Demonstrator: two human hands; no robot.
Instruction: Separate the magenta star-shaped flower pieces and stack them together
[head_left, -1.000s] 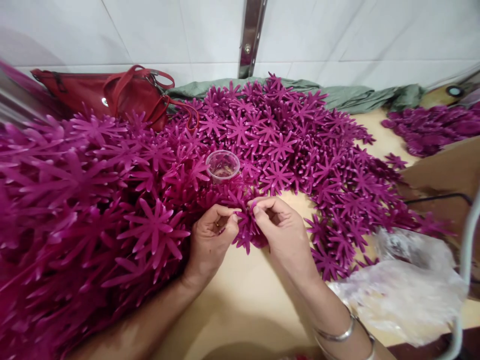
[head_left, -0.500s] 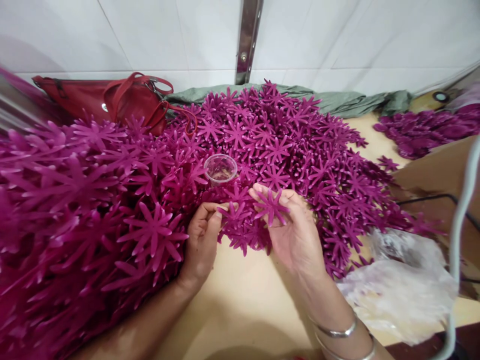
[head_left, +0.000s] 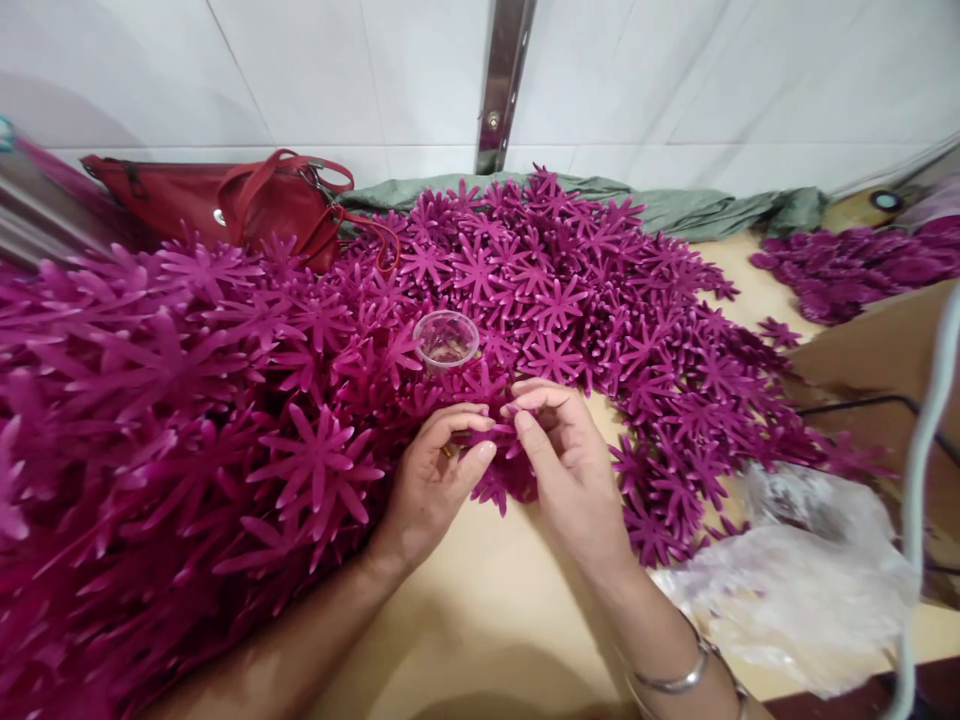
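My left hand and my right hand meet over a small stack of magenta plastic flowers at the near edge of a big heap of the same flowers. Both hands pinch the stack, fingers curled round it. A taller mound of assembled flowers fills the left side beside my left wrist. A small clear plastic cup sits in the heap just beyond my fingers. Metal bangles ring my right wrist.
A red handbag lies at the back left against the white wall. Green cloth runs along the back. A crumpled clear plastic bag lies at the right, with a cardboard piece and another flower pile beyond. Bare tan tabletop lies near me.
Half a second ago my right hand lay open with a single flower on its fingers. It has closed back onto the stack, and my left hand pinches it again.
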